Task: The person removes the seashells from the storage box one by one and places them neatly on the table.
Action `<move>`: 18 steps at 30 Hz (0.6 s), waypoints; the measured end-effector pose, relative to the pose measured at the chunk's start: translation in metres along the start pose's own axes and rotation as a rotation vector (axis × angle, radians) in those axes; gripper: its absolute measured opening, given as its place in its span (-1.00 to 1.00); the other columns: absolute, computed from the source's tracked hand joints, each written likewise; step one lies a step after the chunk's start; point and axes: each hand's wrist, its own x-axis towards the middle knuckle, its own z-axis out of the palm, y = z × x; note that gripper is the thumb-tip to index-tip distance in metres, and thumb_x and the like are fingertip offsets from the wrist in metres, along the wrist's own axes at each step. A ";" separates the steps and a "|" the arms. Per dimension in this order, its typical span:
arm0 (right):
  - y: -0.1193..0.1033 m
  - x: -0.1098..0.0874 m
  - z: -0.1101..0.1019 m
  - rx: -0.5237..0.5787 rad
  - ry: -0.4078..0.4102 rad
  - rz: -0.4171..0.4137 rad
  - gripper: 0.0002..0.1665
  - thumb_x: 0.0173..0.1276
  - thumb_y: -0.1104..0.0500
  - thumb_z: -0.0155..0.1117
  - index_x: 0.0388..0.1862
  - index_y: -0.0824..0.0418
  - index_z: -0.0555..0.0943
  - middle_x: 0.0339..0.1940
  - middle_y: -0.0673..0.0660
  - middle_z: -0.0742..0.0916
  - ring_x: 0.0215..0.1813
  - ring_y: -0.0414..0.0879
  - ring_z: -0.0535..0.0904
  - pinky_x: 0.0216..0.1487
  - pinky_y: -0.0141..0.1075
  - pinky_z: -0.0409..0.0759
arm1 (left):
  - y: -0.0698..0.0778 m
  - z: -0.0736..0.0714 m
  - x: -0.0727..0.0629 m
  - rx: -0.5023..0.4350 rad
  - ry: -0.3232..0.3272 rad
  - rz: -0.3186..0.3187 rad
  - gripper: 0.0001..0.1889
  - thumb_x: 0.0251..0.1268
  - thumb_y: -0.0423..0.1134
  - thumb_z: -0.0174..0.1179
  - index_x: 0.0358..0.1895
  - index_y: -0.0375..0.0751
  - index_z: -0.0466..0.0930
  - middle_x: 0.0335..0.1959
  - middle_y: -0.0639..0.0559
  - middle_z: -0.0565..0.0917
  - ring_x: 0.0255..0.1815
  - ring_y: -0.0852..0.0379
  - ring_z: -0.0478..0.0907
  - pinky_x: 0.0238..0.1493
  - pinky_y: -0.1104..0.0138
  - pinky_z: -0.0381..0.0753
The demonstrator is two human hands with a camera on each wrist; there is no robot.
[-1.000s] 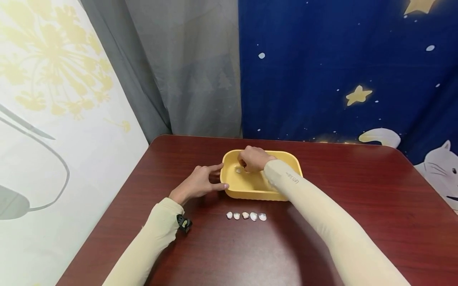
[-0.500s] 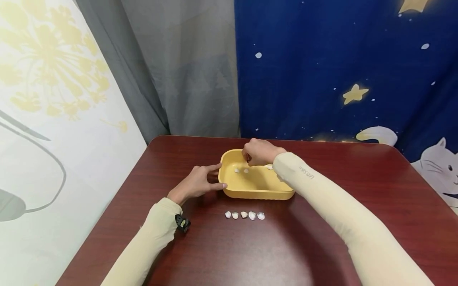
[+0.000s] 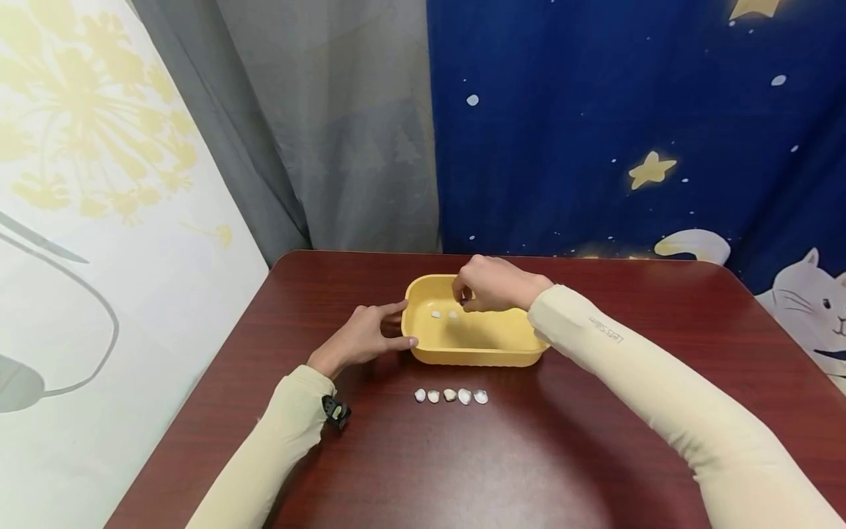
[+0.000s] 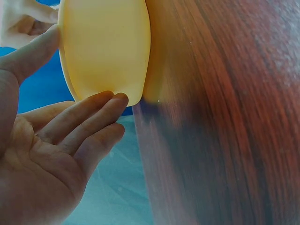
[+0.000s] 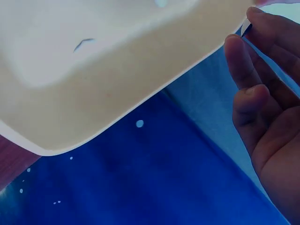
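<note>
A yellow plastic basin (image 3: 476, 358) stands on the table. My left hand (image 3: 357, 339) rests against its left end, fingers fairly straight and spread from the thumb; in the left wrist view the fingertips (image 4: 119, 99) touch the outer wall. Above the basin's far side is my right hand (image 3: 496, 283), pinching a small white seashell (image 5: 245, 27) between thumb and finger in the right wrist view. Two pale shells, a left one (image 3: 435, 314) and a right one (image 3: 452, 314), lie on the basin floor. The right hand and sleeve hide part of the basin.
In front of the basin, several seashells (image 3: 450, 395) lie in a row on the dark red wooden table (image 3: 396, 470). A grey curtain (image 3: 357, 147) and a blue starry one (image 3: 562, 147) hang behind the far edge. A white patterned panel (image 3: 132, 294) stands at left.
My right hand has moved up and to the right over the basin, uncovering a second shell on its floor. The left hand stays at the basin's left end.
</note>
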 end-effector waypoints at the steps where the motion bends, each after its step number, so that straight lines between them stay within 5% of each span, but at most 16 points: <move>1: -0.002 -0.003 0.000 -0.006 0.013 -0.013 -0.95 0.19 0.19 0.47 -0.35 0.05 0.77 -0.41 -0.05 0.75 -0.35 -0.20 0.59 -0.26 -0.29 0.62 | 0.000 0.000 0.000 -0.001 -0.001 0.001 -0.10 0.18 0.13 0.42 0.53 -0.17 0.27 0.20 -0.03 0.71 0.34 0.07 0.58 0.37 0.09 0.53; 18: -0.035 -0.044 0.010 0.058 0.172 -0.206 -0.86 0.14 0.25 0.48 -0.46 0.02 0.69 -0.48 -0.11 0.73 -0.40 -0.23 0.62 -0.31 -0.44 0.57 | -0.001 0.000 -0.002 -0.007 -0.001 0.020 -0.10 0.19 0.14 0.40 0.53 -0.16 0.27 0.23 -0.03 0.69 0.32 0.07 0.59 0.34 0.09 0.55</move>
